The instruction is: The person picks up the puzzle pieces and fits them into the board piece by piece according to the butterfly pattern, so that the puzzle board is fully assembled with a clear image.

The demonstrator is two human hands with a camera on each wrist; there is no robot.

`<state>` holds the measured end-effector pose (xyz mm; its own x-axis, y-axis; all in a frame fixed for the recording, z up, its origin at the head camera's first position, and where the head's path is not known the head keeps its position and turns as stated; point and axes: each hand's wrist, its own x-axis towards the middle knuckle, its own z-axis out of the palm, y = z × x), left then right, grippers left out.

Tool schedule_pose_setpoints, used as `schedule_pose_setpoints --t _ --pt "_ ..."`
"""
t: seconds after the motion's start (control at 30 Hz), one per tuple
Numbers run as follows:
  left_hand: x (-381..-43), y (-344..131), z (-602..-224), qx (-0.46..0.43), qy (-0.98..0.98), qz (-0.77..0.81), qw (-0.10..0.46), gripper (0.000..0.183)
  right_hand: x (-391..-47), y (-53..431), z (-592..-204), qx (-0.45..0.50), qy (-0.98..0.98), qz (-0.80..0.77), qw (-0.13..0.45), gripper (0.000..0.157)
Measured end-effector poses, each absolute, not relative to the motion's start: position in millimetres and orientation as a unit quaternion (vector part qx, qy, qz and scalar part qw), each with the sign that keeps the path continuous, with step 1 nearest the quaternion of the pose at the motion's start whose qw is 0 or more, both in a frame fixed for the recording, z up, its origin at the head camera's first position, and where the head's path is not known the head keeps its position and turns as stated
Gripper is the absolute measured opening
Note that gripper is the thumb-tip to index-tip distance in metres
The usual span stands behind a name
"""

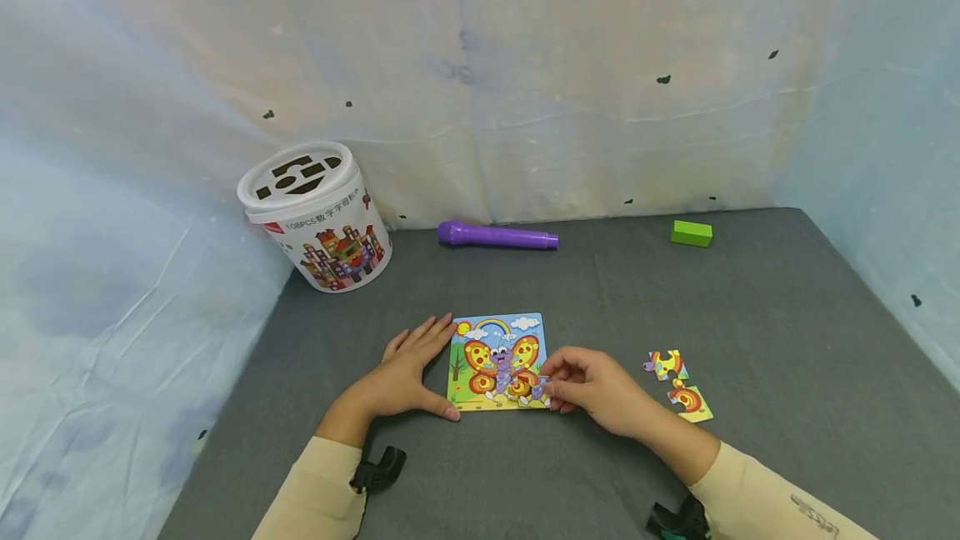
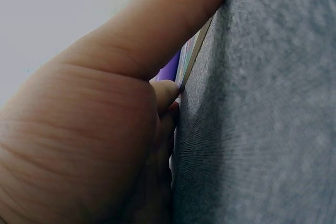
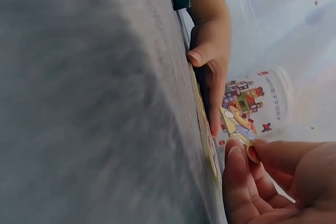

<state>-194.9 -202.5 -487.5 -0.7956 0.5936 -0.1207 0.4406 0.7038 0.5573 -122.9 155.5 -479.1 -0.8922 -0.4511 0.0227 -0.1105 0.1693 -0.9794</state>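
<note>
A square butterfly puzzle board (image 1: 467, 386) lies flat on the grey table. My left hand (image 1: 405, 373) rests with extended fingers along the board's left side, thumb near its lower left corner. At the lower right corner, my right hand (image 1: 600, 390) pinches a puzzle piece (image 3: 236, 125) between thumb and fingertips. In the right wrist view the piece is tilted and raised over the board. It overlaps the printed butterfly in the head view. The left wrist view shows the left thumb (image 2: 157, 24) beside the board's edge.
Two loose puzzle pieces, one upper (image 1: 666, 365) and one lower (image 1: 693, 404), lie right of the right hand. Behind the board is a purple toy microphone (image 1: 498, 236). A white bucket (image 1: 322, 223) stands back left, a green block (image 1: 692, 233) back right.
</note>
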Motion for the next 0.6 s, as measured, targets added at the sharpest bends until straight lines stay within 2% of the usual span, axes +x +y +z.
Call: schedule_pose_setpoints --t 0.2,0.6 --pt "-195.3 -204.1 -489.7 0.290 0.910 0.260 0.141 0.141 -134.7 130.1 -481.2 -0.168 0.756 -0.622 0.117 0.012" --pt "-194.5 -203.9 -488.2 0.291 0.910 0.259 0.144 0.140 -143.5 98.8 -479.8 -0.148 0.782 -0.595 0.114 0.008"
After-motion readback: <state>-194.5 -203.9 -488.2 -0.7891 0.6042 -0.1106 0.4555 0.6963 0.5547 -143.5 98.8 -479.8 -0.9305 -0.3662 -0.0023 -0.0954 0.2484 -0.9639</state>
